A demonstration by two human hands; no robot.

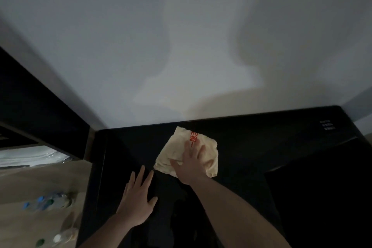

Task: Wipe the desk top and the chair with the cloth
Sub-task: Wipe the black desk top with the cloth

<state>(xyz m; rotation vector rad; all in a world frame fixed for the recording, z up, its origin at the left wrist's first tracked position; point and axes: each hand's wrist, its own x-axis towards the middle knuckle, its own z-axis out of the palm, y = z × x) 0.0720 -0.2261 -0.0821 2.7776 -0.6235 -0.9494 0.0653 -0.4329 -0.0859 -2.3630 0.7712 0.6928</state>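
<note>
Cloth (187,151) x1 | right hand (190,165) pressing | left hand (138,199) flat | desk top (251,143)

A pale wall (181,36) fills the upper part of the view, with soft shadows across it. At lower left lies a light wooden floor (40,177), where several clear plastic bottles (46,203) with blue, green and white caps lie blurred. A dark panel (30,96) runs along the left edge.
</note>
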